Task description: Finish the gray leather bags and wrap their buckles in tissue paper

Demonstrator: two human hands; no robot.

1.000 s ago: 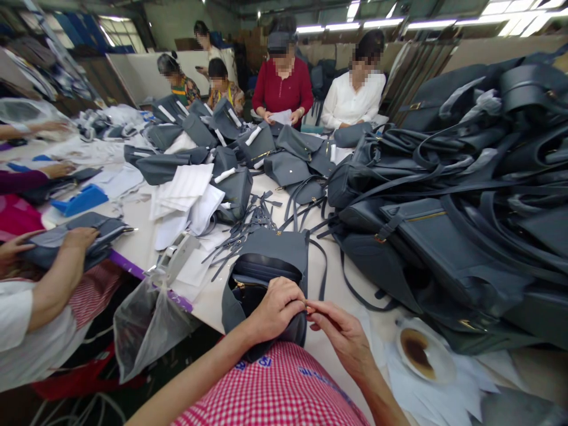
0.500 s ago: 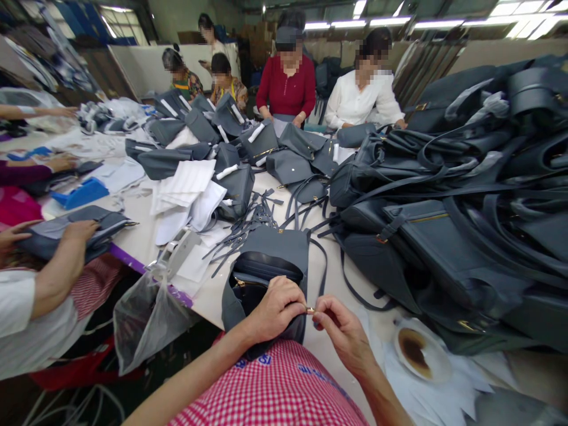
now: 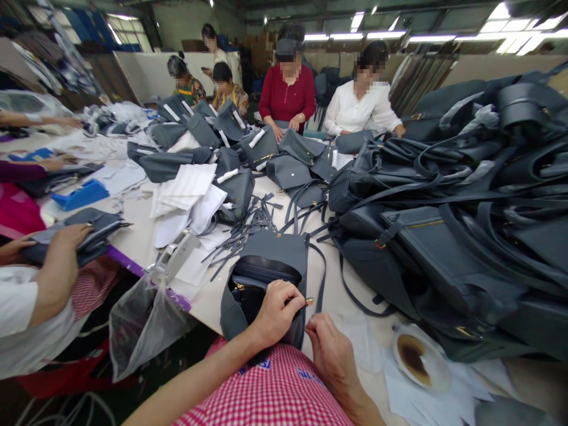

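A dark grey bag (image 3: 273,245) lies in front of me on the table, its mouth open toward me and a gold zipper (image 3: 239,286) showing inside. Over its right edge, my left hand (image 3: 279,310) is closed, with thumb and fingertip pinching a small gold-coloured metal fitting (image 3: 309,301). My right hand (image 3: 331,343) is just below and right of that fitting, apart from it. Its fingers are curled in a pinch; whatever is between them, if anything, is too small to make out. A thin grey strap (image 3: 323,266) loops beside the bag.
Grey bags (image 3: 444,254) are heaped on the right. A dish of brown liquid (image 3: 415,358) stands on white paper. Behind my bag lie thin straps (image 3: 252,222) and white sheets (image 3: 186,186). A clear plastic bag (image 3: 146,325) hangs at the edge; co-workers surround the table.
My right hand has come away from the metal fitting, moving down toward me. My left hand stays at the fitting and bag edge. At left, a co-worker's hands have shifted with their bag.
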